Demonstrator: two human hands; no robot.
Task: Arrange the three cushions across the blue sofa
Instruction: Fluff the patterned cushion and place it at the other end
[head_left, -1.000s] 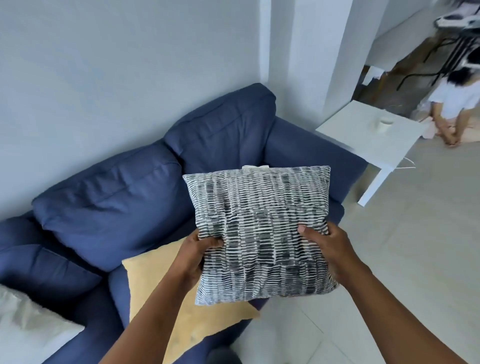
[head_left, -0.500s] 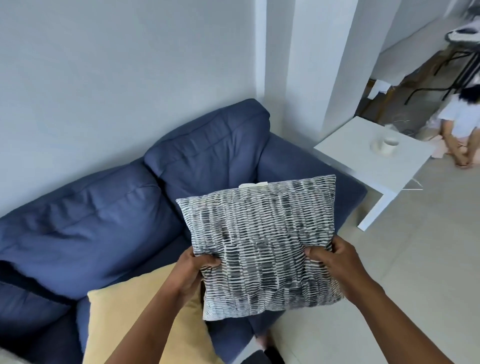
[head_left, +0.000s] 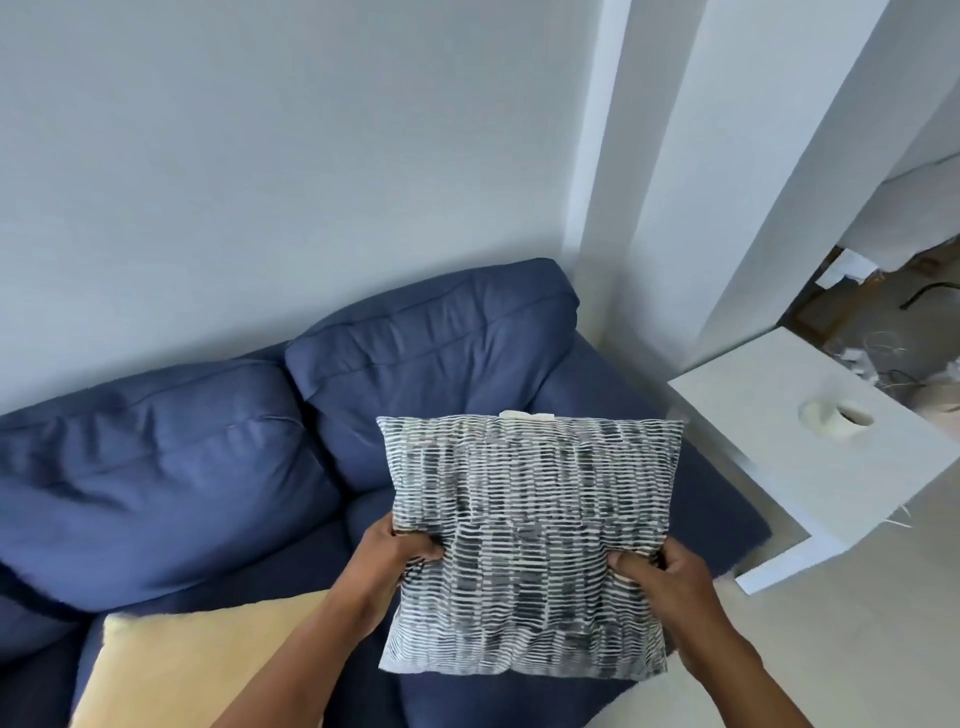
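Note:
I hold a grey-and-white striped cushion (head_left: 530, 525) upright in the air over the right end of the blue sofa (head_left: 431, 358). My left hand (head_left: 397, 548) grips its left edge and my right hand (head_left: 662, 577) grips its right edge. A yellow cushion (head_left: 197, 660) lies flat on the sofa seat at the lower left, partly behind my left forearm. The third cushion is out of view.
A white side table (head_left: 831, 467) with a small white cup (head_left: 836, 418) stands just right of the sofa's armrest. A white wall and pillar rise behind. Pale tiled floor lies at the lower right; clutter sits beyond the table.
The striped cushion has moved rightward toward the sofa's right end, still in both hands. My view has swung right and up; the white cushion at the far left has left the frame.

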